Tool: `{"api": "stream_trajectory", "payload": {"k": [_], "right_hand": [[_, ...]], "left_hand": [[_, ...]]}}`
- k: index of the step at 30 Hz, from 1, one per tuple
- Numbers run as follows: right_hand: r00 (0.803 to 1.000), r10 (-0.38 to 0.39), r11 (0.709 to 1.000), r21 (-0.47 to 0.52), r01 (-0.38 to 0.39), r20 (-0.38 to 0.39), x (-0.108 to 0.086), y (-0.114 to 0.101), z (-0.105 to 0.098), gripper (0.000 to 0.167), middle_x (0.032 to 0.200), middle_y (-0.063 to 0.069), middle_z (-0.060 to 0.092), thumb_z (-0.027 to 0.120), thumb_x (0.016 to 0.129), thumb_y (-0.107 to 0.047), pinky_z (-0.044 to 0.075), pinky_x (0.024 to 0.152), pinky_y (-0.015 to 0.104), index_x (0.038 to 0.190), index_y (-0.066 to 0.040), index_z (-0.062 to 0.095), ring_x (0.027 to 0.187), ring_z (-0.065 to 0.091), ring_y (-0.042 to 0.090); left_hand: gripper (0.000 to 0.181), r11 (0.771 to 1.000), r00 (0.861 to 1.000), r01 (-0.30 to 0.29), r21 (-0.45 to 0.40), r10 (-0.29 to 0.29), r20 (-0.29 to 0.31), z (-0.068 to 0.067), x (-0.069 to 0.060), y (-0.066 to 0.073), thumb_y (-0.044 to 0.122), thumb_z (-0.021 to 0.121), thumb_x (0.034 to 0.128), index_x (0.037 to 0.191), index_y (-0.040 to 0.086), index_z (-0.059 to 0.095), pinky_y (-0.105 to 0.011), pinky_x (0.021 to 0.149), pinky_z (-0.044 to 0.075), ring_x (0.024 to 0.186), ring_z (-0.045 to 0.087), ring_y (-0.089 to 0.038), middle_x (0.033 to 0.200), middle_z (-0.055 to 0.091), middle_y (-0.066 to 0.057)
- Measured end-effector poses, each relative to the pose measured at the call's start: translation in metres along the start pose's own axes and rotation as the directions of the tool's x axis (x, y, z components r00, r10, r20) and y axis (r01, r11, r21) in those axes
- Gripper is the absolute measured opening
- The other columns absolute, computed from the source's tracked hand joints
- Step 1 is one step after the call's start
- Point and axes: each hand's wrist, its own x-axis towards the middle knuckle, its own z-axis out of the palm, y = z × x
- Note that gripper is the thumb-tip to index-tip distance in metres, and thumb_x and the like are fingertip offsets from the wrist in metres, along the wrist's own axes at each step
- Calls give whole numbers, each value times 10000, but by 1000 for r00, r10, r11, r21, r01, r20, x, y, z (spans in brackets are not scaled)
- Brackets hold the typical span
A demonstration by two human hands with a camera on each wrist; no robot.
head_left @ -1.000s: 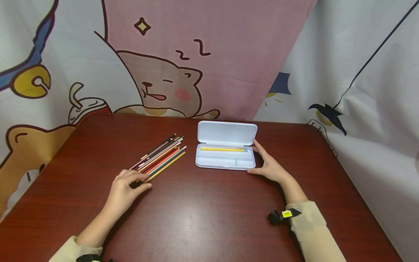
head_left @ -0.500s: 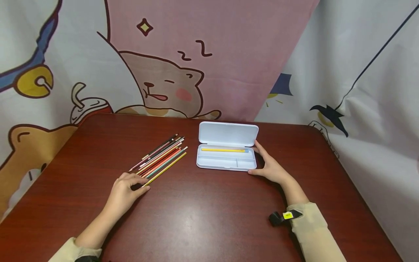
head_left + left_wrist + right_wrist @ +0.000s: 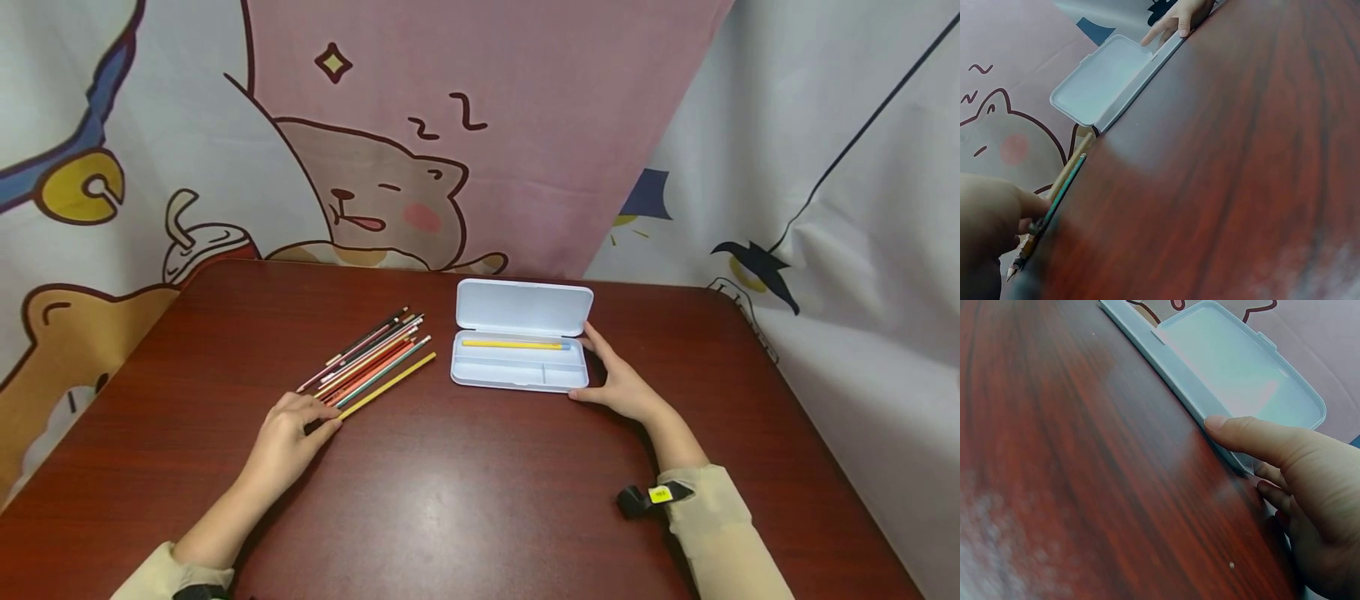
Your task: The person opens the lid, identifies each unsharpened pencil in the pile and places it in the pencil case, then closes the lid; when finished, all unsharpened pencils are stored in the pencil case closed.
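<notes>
My left hand (image 3: 288, 433) pinches the near end of a yellow pencil (image 3: 397, 382) between thumb and fingers. This pencil lies at the right side of a bundle of coloured pencils (image 3: 367, 358), its far end slightly apart from them. In the left wrist view, the held pencil (image 3: 1072, 164) appears beside a teal pencil (image 3: 1066, 189). A white pencil case (image 3: 523, 307) stands with its lid up, and one yellow pencil (image 3: 510, 344) lies in its rear compartment. My right hand (image 3: 622, 385) grips the case's right end, thumb (image 3: 1235, 428) on the front corner, other fingers behind.
The dark reddish wooden table (image 3: 450, 500) carries all of this. A printed cloth (image 3: 525, 167) with cartoon animals hangs behind its far edge. Black straps with small devices (image 3: 637, 500) sit at the wrists.
The yellow pencil has come away from the bundle's right side, its far end shifting right, as my left thumb and fingers closed on it. The right hand and case stay put.
</notes>
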Motion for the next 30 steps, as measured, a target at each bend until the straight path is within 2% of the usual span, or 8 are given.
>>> {"api": "stream_trajectory", "payload": {"k": [7, 11, 16, 20, 23, 26, 30], "right_hand": [[1000, 14, 1000, -6, -14, -3, 0, -1, 0, 1142, 1478, 132, 345, 842, 741, -254, 117, 1085, 555, 1550, -228, 36, 1368, 239, 289], [1000, 18, 1000, -11, -18, -3, 0, 0, 1, 1138, 1479, 123, 346, 840, 744, -266, 117, 1086, 555, 1548, -252, 35, 1371, 237, 285], [1000, 8, 1000, -4, -8, 1, 1, 0, 0, 1149, 1477, 129, 350, 846, 737, -252, 119, 1082, 560, 1548, -257, 32, 1368, 241, 291], [1000, 4, 1000, -1, -4, 2, 1, -1, 0, 1152, 1477, 133, 351, 847, 736, -248, 118, 1081, 562, 1547, -259, 31, 1367, 241, 293], [1000, -1, 1000, -4, 1, 1, 1, 0, 1, 1150, 1476, 137, 352, 847, 736, -249, 116, 1081, 564, 1548, -255, 32, 1368, 241, 297], [1000, -3, 1000, -2, 3, 0, 1, 1, 1, 1147, 1475, 135, 354, 846, 738, -246, 116, 1082, 561, 1548, -252, 35, 1369, 240, 295], [1000, -8, 1000, -3, 8, -4, 1, 2, 0, 1143, 1474, 131, 357, 846, 738, -235, 120, 1083, 551, 1549, -242, 39, 1366, 246, 286]], "left_hand": [[185, 998, 999, -47, -49, 46, -24, 3, 6, -1, -72, 799, 688, 807, 40, 711, -221, 707, 364, 810, 498, -150, 830, 666, -14], [172, 996, 998, -66, -61, 65, -17, 9, 15, 0, -64, 783, 714, 813, 49, 700, -256, 730, 359, 817, 497, -161, 840, 664, -18], [135, 995, 997, -80, -63, 81, 13, 21, 29, 4, -19, 767, 760, 836, 64, 693, -363, 734, 356, 840, 502, -184, 869, 659, -18], [116, 994, 996, -86, -69, 88, 26, 33, 42, 9, 1, 756, 782, 854, 62, 690, -442, 789, 375, 876, 517, -225, 895, 658, -36], [96, 994, 995, -88, -68, 91, 37, 43, 51, 12, 13, 740, 803, 866, 64, 688, -456, 834, 363, 898, 516, -243, 908, 654, -43], [80, 995, 995, -86, -59, 88, 41, 52, 61, 15, 28, 729, 819, 871, 71, 686, -437, 782, 356, 896, 502, -245, 909, 645, -37], [61, 995, 995, -95, -41, 97, 35, 63, 73, 20, 45, 716, 837, 883, 75, 688, -444, 777, 362, 892, 498, -257, 911, 639, -40]]}}
